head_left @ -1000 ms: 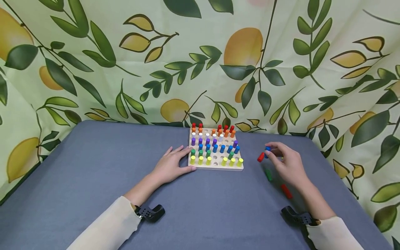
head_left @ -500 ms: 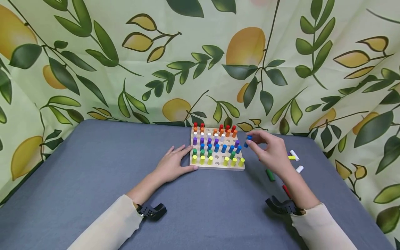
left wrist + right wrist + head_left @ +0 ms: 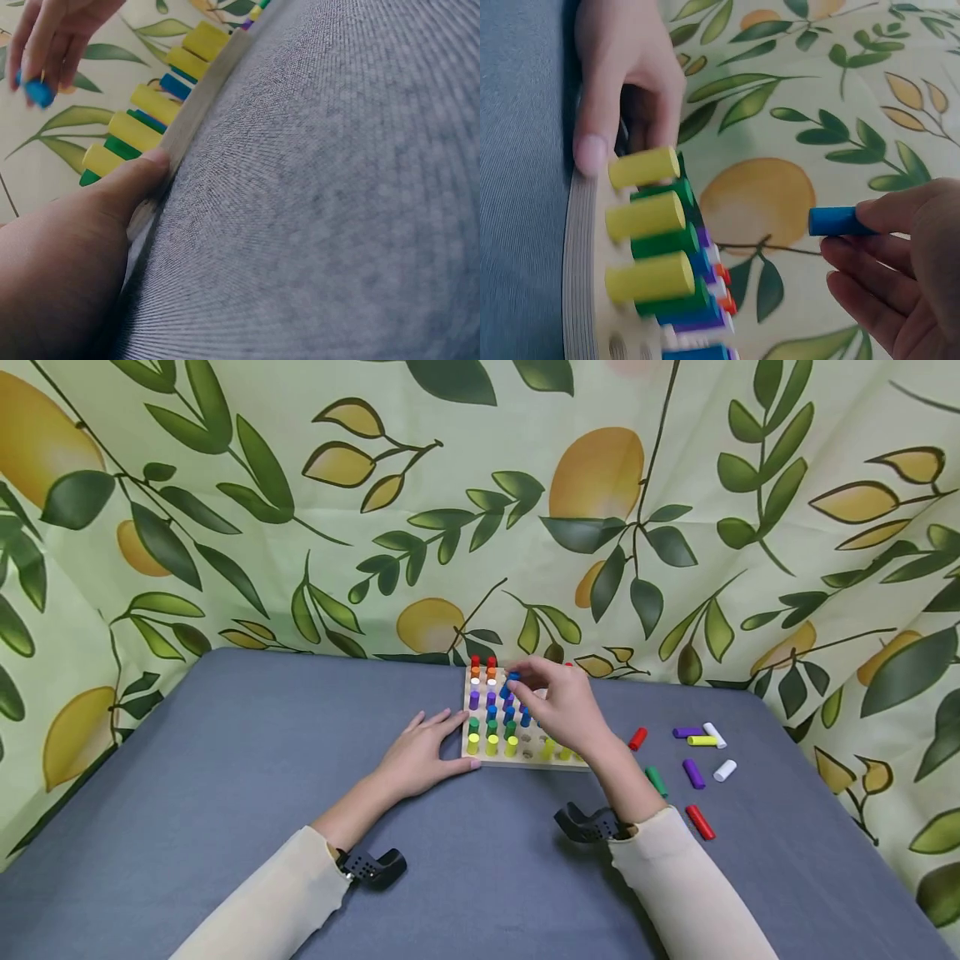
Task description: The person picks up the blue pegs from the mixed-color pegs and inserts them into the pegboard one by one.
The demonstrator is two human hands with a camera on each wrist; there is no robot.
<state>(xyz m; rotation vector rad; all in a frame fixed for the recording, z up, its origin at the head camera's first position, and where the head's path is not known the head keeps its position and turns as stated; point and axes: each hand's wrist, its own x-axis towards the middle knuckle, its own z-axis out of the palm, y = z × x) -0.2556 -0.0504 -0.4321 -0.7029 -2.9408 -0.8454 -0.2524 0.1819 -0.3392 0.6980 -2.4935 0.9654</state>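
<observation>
A pale wooden pegboard (image 3: 525, 763) with rows of coloured pegs lies on the table. My left hand (image 3: 416, 758) rests at its left side, fingers spread fairly straight, the thumb against the front left corner in the left wrist view. A blue peg (image 3: 836, 221) is pinched between the thumb and fingers of my right hand (image 3: 562, 706), raised over the middle of the board. Yellow pegs (image 3: 649, 277) stand in the front row, with green pegs (image 3: 664, 240) behind them. My right hand covers much of the board's back right part in the head view.
Right of the board lie several loose pegs: a red peg (image 3: 700, 822), a green peg (image 3: 656, 782), a purple peg (image 3: 693, 774), a white peg (image 3: 724, 770) and a yellow peg (image 3: 702, 741) among them. A leaf-patterned cloth (image 3: 465, 527) hangs behind the grey-blue table (image 3: 300, 718).
My right hand has carried the blue peg leftward from the loose pegs to above the board. My left hand has stayed at the board's left side.
</observation>
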